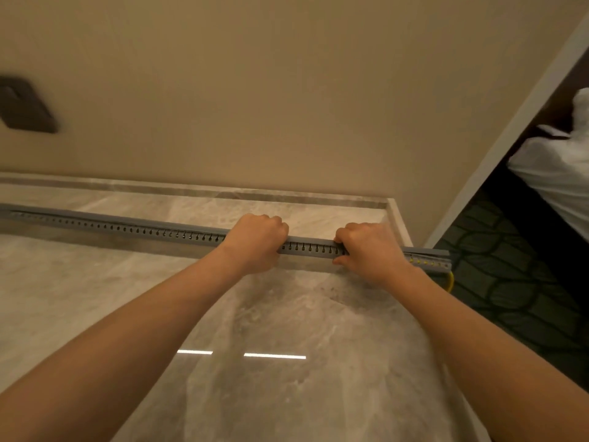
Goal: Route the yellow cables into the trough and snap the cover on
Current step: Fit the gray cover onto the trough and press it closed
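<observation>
Both of your hands are curled around the grey slotted trough (143,229), which lies along the back of the marble worktop (287,320), near the wall. Your left hand (255,242) is fisted over the top, and your right hand (371,250) has its fingers over the top and its thumb against the front face. The cover (310,241) looks seated along the run to the left and between your hands. At the far right end, which overhangs the worktop, it seems not fully down, though blur makes that hard to confirm.

The yellow cables (451,282) show through the slots there, and a loop hangs out below the end.

This looks like the closing stretch of the snapping step. To do it well:

- Press straight down with the heel of each hand rather than squeezing, so both edges of the cover catch their lips together.
- Keep your left hand planted as an anchor and walk your right hand toward the open end in short steps.
- Before the last press, tuck any strand riding on the slotted wall; a pinched cable will probably hold the cover up.
- The overhanging end has nothing beneath it, so support it from below with your thumb as you press.
</observation>
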